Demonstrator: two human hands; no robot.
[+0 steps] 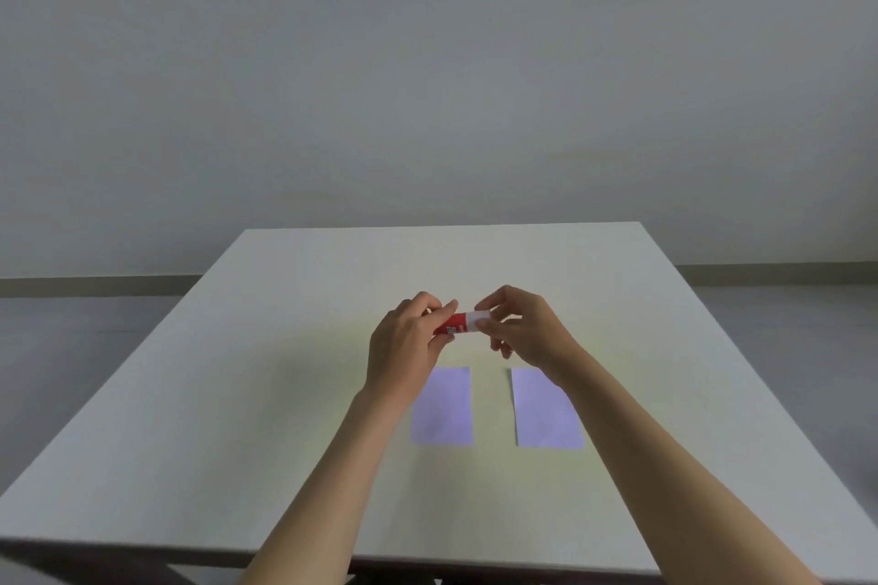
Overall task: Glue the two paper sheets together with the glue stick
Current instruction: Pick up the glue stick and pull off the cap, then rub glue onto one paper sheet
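Observation:
A red glue stick with a white end is held sideways above the middle of the table. My left hand grips its red body. My right hand pinches the white end between thumb and fingers. Two pale purple paper sheets lie flat side by side nearer to me: the left sheet is partly covered by my left wrist, the right sheet by my right forearm. A narrow gap of table separates the sheets.
The white table reaches from the near edge at the bottom to a far edge in front of a plain grey wall. Grey floor shows on both sides.

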